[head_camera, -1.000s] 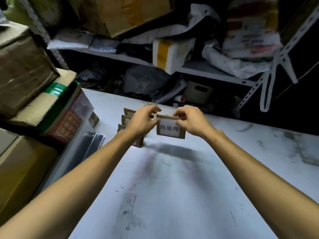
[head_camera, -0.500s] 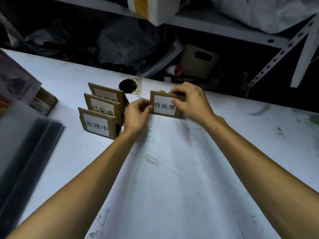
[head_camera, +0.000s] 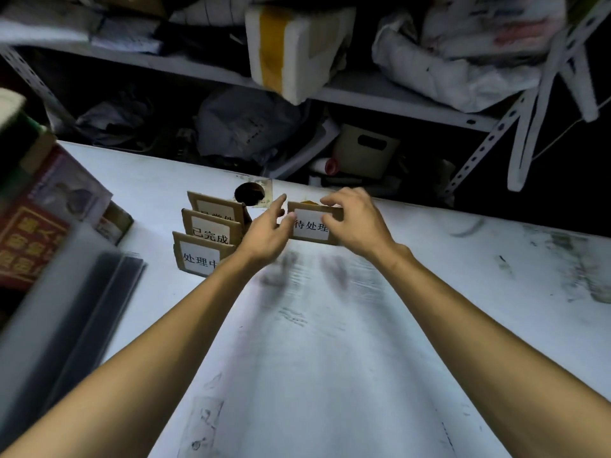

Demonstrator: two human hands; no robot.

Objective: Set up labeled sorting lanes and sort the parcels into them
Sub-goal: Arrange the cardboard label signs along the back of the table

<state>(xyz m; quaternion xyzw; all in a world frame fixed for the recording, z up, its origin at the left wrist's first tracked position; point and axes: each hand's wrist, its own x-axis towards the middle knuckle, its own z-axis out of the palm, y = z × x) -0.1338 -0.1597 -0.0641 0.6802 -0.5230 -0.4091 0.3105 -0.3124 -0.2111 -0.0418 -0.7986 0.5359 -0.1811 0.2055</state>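
A cardboard label card (head_camera: 309, 226) with a white sticker stands upright on the white table (head_camera: 330, 342) near its far edge. My right hand (head_camera: 358, 223) curls over the card's top right corner and pinches it. Just left of the card is my left hand (head_camera: 264, 236), fingers spread and relaxed, its thumb tip at the card's left edge. Three more label cards stand in a tight row further left: the front one (head_camera: 198, 257), the middle one (head_camera: 211, 231) and the back one (head_camera: 215, 206), partly hidden.
A round cable hole (head_camera: 249, 193) lies in the table behind the cards. Stacked boxes (head_camera: 39, 226) and dark plastic sheets (head_camera: 99, 309) crowd the left side. Behind the table, a metal shelf (head_camera: 380, 97) holds a white foam box (head_camera: 291, 44), bags and parcels.
The card has settled upright on the table near the far edge. My left hand has let go of its left end and opened. The camera has tilted up slightly.
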